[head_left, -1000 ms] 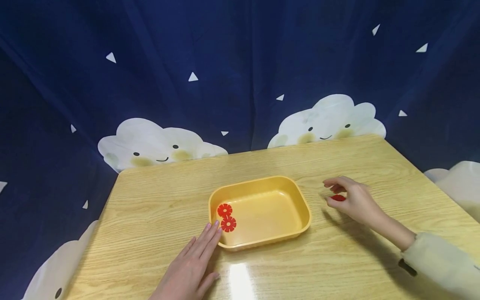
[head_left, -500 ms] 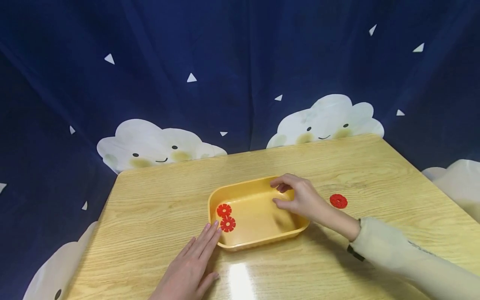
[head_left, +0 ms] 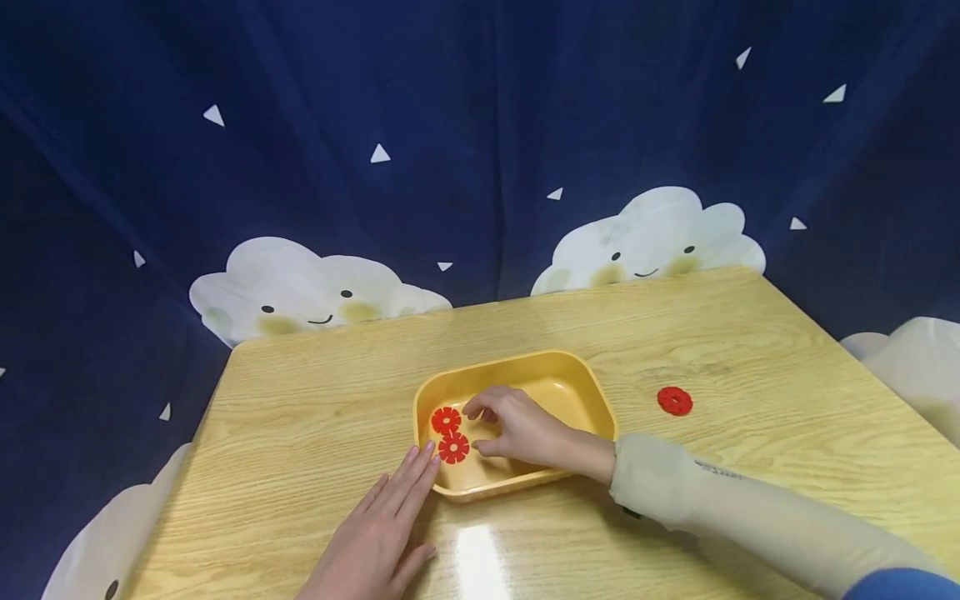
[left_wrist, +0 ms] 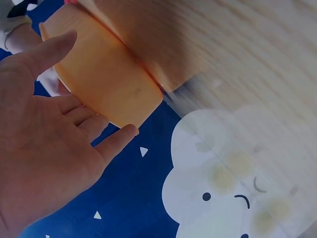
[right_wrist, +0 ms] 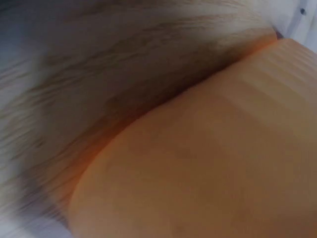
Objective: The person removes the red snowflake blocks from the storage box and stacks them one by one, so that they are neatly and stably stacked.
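Observation:
A shallow yellow plastic tray (head_left: 561, 398) sits mid-table. Inside at its left end lie two red notched plastic discs, an upper disc (head_left: 446, 420) and a lower disc (head_left: 453, 448), edge against edge. My left hand (head_left: 375, 533) lays straight fingertips on the tray's near left rim; the left wrist view shows the hand (left_wrist: 54, 134) along the tray's outer side (left_wrist: 106, 74). My right hand (head_left: 521, 429) hovers inside the tray just right of the discs, thumb and fingers parted in a curve with nothing between them. The tray's wall (right_wrist: 208, 163) fills the right wrist view, hiding that hand.
Another red notched disc (head_left: 675, 401) lies on the wooden table (head_left: 315, 417) to the right of the tray, behind the right forearm. A dark blue curtain (head_left: 375, 217) with clouds and triangles borders the table's far edge.
My right hand has left the red disc at the right and travelled left, over the tray's right side, to beside the two discs. The left hand has stayed at the rim.

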The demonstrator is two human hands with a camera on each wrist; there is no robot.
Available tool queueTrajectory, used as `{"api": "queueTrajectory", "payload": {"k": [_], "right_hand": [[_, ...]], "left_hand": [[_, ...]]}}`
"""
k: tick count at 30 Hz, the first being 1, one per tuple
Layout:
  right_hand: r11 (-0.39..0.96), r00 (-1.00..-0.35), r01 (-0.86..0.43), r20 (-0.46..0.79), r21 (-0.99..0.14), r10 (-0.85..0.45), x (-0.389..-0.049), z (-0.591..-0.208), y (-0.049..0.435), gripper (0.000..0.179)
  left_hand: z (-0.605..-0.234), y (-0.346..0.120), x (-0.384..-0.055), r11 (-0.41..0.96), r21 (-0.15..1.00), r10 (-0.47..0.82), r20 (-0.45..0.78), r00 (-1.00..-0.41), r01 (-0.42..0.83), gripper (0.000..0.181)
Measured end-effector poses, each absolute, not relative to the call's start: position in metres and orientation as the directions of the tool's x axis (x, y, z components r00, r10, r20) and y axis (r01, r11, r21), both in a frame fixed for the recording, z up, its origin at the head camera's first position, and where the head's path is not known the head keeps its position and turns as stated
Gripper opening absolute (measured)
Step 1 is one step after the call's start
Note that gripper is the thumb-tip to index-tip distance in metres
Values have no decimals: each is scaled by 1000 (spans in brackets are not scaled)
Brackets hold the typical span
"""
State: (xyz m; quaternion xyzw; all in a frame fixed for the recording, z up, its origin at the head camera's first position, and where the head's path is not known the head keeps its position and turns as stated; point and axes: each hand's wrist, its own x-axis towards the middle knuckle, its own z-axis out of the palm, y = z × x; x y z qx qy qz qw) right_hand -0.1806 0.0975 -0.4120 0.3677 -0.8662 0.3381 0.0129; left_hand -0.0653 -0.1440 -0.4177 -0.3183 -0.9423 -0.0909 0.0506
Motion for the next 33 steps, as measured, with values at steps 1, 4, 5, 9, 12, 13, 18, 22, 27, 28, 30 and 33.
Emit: {"api": "queueTrajectory", "payload": {"k": [1, 4, 5, 9, 12, 13, 18, 22, 27, 28, 30, 33], "right_hand": [[505, -727, -645, 258, -573, -636, -181, -414, 95, 35], [520, -728, -635, 217, -572, -650, -182, -418, 88, 36], [528, -730, -630, 202, -570, -653, -182, -418, 86, 36], [560, -737, -618, 158, -551, -657, -182, -422, 81, 37], [575, -738, -621, 149, -532, -659, -182, -423, 78, 39], [576, -736, -624, 149, -528, -660, -182, -424, 77, 39], [574, -723, -637, 142, -514, -676, -182, -426, 72, 40], [586, -721, -641, 127, -496, -682, -182, -427, 70, 41], [589, -716, -649, 125, -481, -686, -182, -428, 70, 40], [589, -716, -651, 128, -479, -687, -182, -428, 70, 39], [587, -713, -657, 136, -473, -688, -182, -427, 71, 38], [580, -706, -669, 151, -465, -692, -182, -428, 71, 36]], "left_hand": [[-418, -144, -65, 781, 138, 591, 153, -792, 609, 95], [-418, -144, -66, 781, 137, 591, 153, -792, 609, 96], [-418, -143, -66, 780, 138, 591, 155, -792, 610, 97], [-418, -143, -66, 779, 142, 592, 156, -790, 611, 97], [-418, -143, -66, 778, 143, 593, 157, -790, 612, 96], [-418, -143, -66, 778, 142, 593, 158, -790, 612, 96], [-418, -144, -66, 771, 127, 598, 192, -778, 624, 94], [-419, -145, -66, 766, 107, 606, 212, -767, 634, 94], [-420, -145, -66, 765, 103, 607, 212, -766, 635, 95], [-420, -145, -66, 766, 105, 606, 211, -767, 635, 95], [-420, -145, -66, 765, 108, 607, 210, -767, 635, 94], [-420, -145, -66, 766, 110, 605, 208, -768, 633, 94]]}}
